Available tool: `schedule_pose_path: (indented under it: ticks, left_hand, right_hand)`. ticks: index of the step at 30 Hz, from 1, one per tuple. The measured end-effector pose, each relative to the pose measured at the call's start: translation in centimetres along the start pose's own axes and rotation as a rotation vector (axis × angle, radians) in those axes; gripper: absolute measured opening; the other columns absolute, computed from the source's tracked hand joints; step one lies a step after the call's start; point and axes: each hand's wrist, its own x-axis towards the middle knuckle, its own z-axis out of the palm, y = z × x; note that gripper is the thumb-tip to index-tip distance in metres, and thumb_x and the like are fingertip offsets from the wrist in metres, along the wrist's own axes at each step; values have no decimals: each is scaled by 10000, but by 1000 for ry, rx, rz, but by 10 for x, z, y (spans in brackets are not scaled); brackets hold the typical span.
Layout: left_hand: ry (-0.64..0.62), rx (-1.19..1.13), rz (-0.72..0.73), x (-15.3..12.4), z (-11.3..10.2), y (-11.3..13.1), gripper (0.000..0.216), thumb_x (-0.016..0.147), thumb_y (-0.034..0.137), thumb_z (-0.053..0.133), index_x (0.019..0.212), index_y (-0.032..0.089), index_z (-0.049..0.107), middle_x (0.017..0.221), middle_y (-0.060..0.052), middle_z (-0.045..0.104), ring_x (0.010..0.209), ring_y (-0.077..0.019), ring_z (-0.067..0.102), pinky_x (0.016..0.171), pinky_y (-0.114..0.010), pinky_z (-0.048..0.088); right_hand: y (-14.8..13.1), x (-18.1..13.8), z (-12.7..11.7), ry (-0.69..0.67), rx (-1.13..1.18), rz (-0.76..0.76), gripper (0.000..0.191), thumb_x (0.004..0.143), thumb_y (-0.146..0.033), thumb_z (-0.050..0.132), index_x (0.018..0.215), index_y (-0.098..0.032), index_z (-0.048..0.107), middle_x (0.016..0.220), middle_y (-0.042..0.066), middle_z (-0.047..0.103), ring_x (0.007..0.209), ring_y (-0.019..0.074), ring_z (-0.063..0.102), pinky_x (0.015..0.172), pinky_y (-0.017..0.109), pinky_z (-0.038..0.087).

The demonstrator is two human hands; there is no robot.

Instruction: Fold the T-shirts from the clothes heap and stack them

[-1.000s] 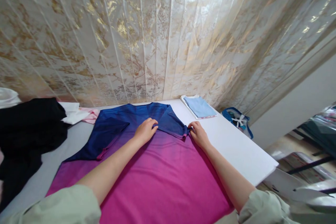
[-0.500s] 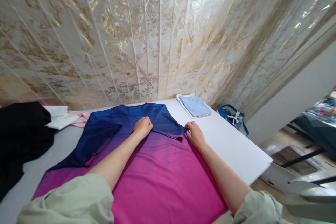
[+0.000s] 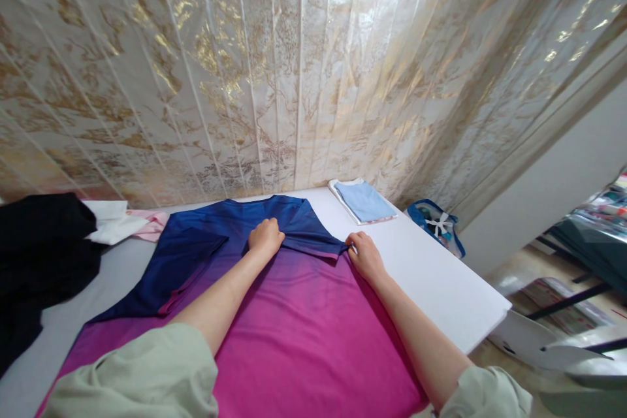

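Note:
A T-shirt [image 3: 304, 320] lies spread on the white table, fading from navy blue at the collar end to magenta nearest me. Both its short sleeves are turned inward over the body. My left hand [image 3: 266, 238] is closed on the navy cloth near the inner end of the right-side sleeve. At the shirt's right edge, my right hand [image 3: 363, 253] pinches the fabric by the sleeve's fold. The sleeve on the left lies flat, untouched, with its magenta hem showing. My fingertips are partly hidden by the hands themselves.
A folded light-blue garment [image 3: 365, 201] rests on the white table [image 3: 441, 294] at the far right. Black clothing [image 3: 46, 268] and white cloth [image 3: 112, 222] lie at the left. A blue-edged bag [image 3: 435, 225] stands beyond the right edge; a patterned curtain [image 3: 274, 72] hangs behind.
Both hands keep their hold with hardly any movement. The folded sleeve between them looks a little flatter and tauter, and the view has shifted slightly.

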Motion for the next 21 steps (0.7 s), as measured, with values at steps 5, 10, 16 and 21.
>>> schedule_pose_path:
  ticks: [5, 10, 16, 21]
  left_hand:
    - [15, 17, -15, -1, -5, -1, 183, 813, 193, 525, 948, 184, 649, 1026, -134, 671, 989, -271, 637, 799, -361, 473]
    - [94, -33, 227, -19, -4, 25, 259, 889, 242, 485, 1106, 176, 611, 1174, -144, 613, 1133, -274, 549, 932, -405, 429]
    - [-45, -173, 736, -60, 16, 72, 357, 903, 359, 526, 1248, 267, 549, 1320, -29, 576, 1218, -195, 506, 1014, -334, 400]
    - [-39, -59, 601, -69, 15, 73, 231, 900, 392, 511, 944, 210, 645, 1088, -87, 635, 1043, -260, 589, 851, -397, 470]
  right_hand:
    - [1, 1, -1, -10, 7, 0, 222, 800, -76, 470, 888, -209, 624, 938, 58, 570, 914, 198, 513, 817, 275, 380]
    - [1, 1, -3, -24, 17, 8, 232, 798, -68, 469, 875, -211, 634, 941, 54, 576, 915, 191, 512, 820, 269, 377]
    - [1, 2, -2, 0, 49, 37, 245, 815, -61, 449, 861, -199, 647, 924, 50, 590, 923, 183, 527, 843, 263, 380]
    - [3, 2, -1, 24, 57, 76, 257, 832, -77, 436, 854, -199, 661, 920, 51, 604, 922, 177, 548, 842, 258, 398]
